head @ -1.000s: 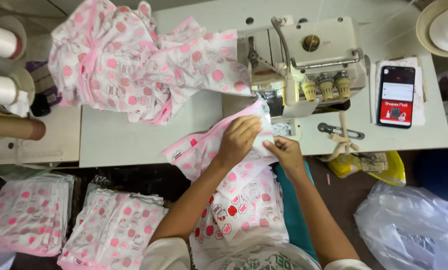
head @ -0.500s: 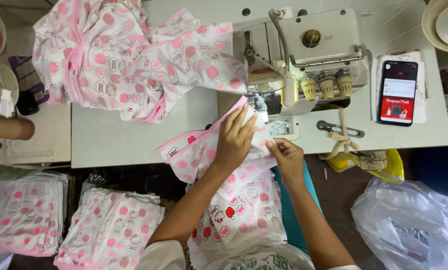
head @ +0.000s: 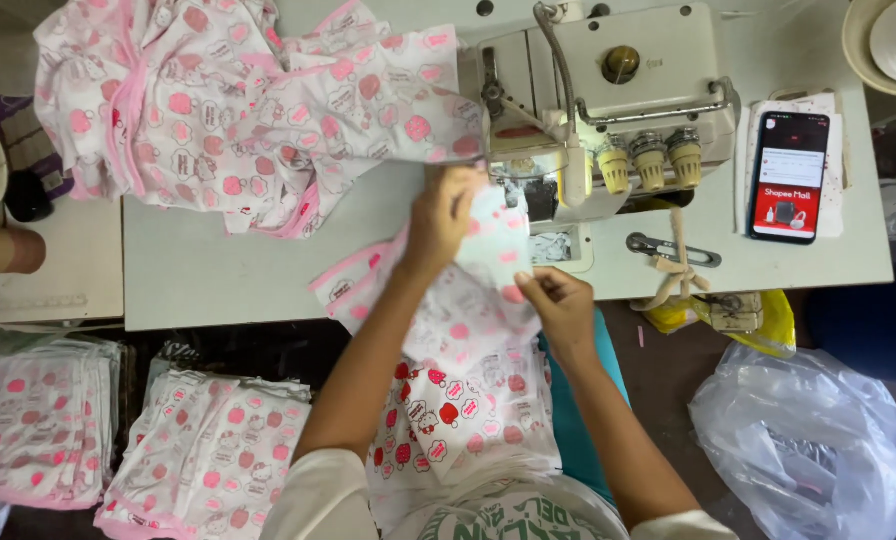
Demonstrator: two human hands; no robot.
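fabric heap (head: 238, 110) left of sewing machine (head: 608, 100) – phone (head: 790, 175) right

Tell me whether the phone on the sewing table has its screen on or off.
On. The phone lies face up to the right of the sewing machine, its screen lit with a red and white page.

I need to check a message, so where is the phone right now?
In the head view the phone lies face up at the right end of the white table, just right of the sewing machine, with its screen lit.
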